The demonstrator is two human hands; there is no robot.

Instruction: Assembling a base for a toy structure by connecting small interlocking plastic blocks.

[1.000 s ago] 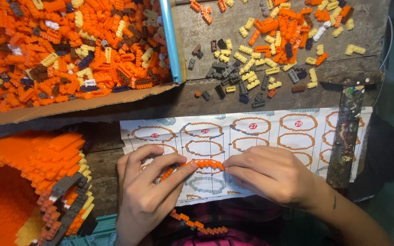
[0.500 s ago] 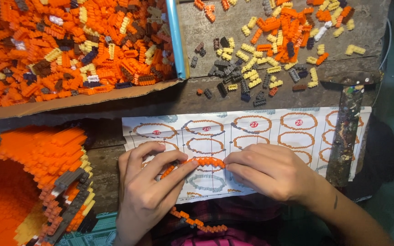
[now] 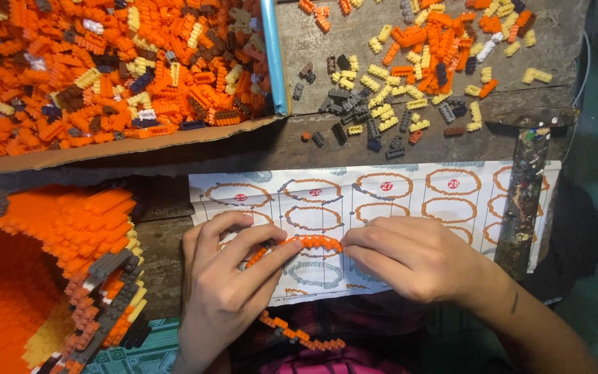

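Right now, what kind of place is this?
Probably a home hobby bench for building with tiny bricks: a worn wooden table, a cardboard tray heaped with small bricks, and a printed instruction sheet under both hands.

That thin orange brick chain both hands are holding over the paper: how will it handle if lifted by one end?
Probably floppy: the orange brick chain is one brick wide and already curves between the left hand and right hand. Likely light, being tiny plastic pieces. Possibly fragile: its joints may snap apart, hence perhaps the two-handed support over the instruction sheet.
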